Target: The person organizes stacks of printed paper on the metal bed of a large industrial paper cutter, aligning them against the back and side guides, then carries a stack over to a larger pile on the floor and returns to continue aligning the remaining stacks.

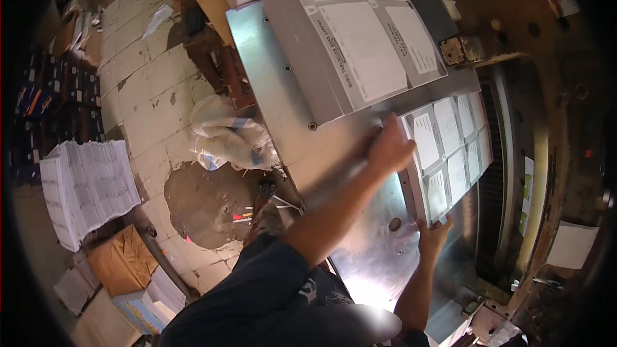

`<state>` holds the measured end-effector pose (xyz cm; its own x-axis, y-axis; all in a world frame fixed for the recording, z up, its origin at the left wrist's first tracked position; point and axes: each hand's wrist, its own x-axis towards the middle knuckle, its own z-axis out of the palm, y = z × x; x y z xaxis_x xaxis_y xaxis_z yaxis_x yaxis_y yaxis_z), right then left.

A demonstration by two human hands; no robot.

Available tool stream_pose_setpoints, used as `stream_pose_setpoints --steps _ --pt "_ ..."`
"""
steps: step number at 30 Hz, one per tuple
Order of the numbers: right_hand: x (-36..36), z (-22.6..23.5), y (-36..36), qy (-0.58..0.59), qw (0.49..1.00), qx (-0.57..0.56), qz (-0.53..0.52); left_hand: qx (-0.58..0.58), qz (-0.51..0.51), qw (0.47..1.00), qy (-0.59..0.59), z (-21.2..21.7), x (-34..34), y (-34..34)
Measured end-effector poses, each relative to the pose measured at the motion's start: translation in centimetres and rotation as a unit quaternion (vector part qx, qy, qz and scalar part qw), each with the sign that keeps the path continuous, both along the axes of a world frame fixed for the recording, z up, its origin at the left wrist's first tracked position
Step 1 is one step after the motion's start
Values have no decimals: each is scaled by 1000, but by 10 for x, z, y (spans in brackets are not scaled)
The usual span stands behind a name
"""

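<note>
Reader: Where did the smaller stack of printed sheets lie?

Author: The smaller stack (pixel 453 141) lay on the metal table (pixel 360 234), right of centre in the view, its upper face showing white panels in rows on grey.

Reader: How was the left hand placed?

Author: The left hand (pixel 391 146) met the stack's left side near its far corner, one digit pointing toward the upper edge. Motion blur softened its outline, so I could not tell whether it gripped.

Reader: And the right hand?

Author: The right hand (pixel 434 234) was at the near corner of the same stack, its thumb and a finger set apart against the edge. Whether these pressed or grasped could not be told.

Reader: What stood nearby?

Author: A larger stack (pixel 363 48), taller and similarly printed, stood on the table beyond the left hand. A small rusty block (pixel 459 50) was visible just right of it.

Reader: What occupied the left half of the view?

Author: White sacking (pixel 228 132) lay crumpled on the tiled floor (pixel 144 87), beside the table. Farther left stood a pile of white paper (pixel 90 186), with a brown wrapped parcel (pixel 122 258) below it in the view.
</note>
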<state>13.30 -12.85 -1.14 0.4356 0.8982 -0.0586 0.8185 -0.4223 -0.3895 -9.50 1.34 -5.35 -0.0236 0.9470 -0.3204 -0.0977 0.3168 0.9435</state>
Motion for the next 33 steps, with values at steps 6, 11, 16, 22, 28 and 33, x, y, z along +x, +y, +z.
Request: stream_pose_setpoints --steps 6,11,16,22,28,33 --pt "-1 -3 6 -6 999 -17 -39 -61 -158 986 8 22 -50 24" --pt "7 -11 3 33 998 -1 -48 -39 -84 996 -15 -6 -33 19" --pt "6 -8 -1 43 998 -7 -56 -96 -130 983 -84 15 -46 21" --pt "-10 8 10 18 997 -41 -64 -8 -109 993 50 14 -41 15" --pt "13 11 3 133 990 -7 -36 -30 -36 997 -54 11 -9 2" --pt "13 19 8 561 807 109 -150 -184 30 946 -266 42 62 -66"
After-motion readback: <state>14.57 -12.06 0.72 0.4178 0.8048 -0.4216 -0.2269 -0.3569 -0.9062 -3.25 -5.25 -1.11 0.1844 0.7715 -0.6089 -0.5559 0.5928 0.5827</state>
